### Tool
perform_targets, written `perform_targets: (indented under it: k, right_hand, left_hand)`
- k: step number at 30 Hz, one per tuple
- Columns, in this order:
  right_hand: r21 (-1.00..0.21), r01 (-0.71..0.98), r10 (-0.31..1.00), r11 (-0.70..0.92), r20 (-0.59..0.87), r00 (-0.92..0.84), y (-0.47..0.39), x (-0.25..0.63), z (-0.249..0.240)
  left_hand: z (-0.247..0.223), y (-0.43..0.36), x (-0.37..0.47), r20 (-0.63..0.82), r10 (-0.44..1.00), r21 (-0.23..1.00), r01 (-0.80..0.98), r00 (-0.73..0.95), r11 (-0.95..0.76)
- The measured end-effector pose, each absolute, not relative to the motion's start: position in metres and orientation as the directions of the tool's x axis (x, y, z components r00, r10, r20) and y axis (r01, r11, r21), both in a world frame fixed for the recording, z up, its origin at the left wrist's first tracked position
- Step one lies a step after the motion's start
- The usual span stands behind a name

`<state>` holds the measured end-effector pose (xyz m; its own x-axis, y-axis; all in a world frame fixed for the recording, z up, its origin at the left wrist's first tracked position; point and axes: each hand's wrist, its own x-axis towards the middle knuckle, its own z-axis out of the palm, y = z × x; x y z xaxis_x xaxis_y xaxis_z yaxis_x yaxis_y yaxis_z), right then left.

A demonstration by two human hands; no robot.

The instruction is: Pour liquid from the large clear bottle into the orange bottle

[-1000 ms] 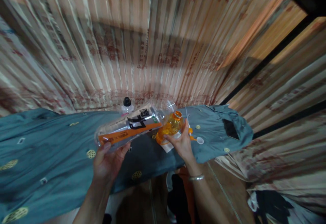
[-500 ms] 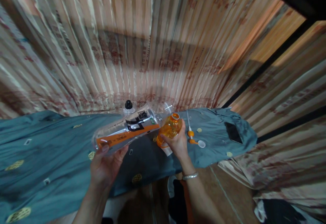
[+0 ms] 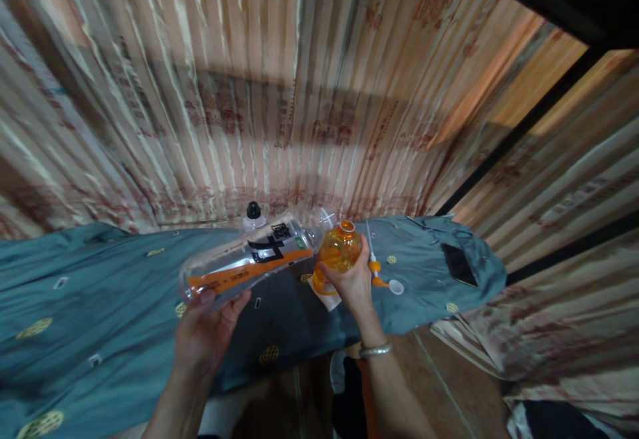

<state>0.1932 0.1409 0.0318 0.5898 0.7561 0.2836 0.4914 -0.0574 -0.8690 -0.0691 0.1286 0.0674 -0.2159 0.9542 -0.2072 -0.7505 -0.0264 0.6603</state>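
My left hand (image 3: 212, 322) is closed around the lower part of a big clear plastic bottle (image 3: 249, 256) with an orange and black label. That bottle lies tilted, its neck pointing right toward the orange one. My right hand (image 3: 352, 283) grips a transparent orange bottle (image 3: 339, 249), upright with its mouth uncovered. Under the orange bottle shows a white paper piece (image 3: 329, 300). Right of this hand lies an orange pump head (image 3: 377, 273) with a thin tube, beside a small white round cap (image 3: 396, 287). Whether the two bottles touch is hard to tell.
Behind the clear bottle stands a small clear bottle with a black cap (image 3: 253, 211). A dark phone (image 3: 459, 265) lies at the right on the teal cloth (image 3: 124, 292). A patterned curtain (image 3: 299, 93) hangs behind, and a black metal bar (image 3: 519, 130) slants at the right.
Both hands keep their holds. The clear bottle has rolled slightly, so its label faces differently. Relative to the cloth, the orange bottle has barely moved; the whole view has shifted a little.
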Motion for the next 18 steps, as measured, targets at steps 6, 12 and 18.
perform_targets:
  k: [6,12,18]
  right_hand:
    - [-0.854,0.518,0.77,-0.053,0.295,0.565,0.148,0.19,0.0259]
    - [-0.852,0.519,0.785,-0.073,0.271,0.556,0.1511,0.1841,0.0281]
    - [-0.848,0.527,0.783,-0.066,0.282,0.554,0.1508,0.1848,0.0278]
  left_hand:
    - [0.0642,0.1291,-0.0727,-0.215,0.955,0.684,-0.729,-0.204,-0.002]
    - [0.0617,0.1293,-0.0702,-0.206,0.958,0.687,-0.727,-0.201,-0.005]
    - [0.0588,0.1287,-0.0669,-0.199,0.959,0.69,-0.724,-0.2,-0.008]
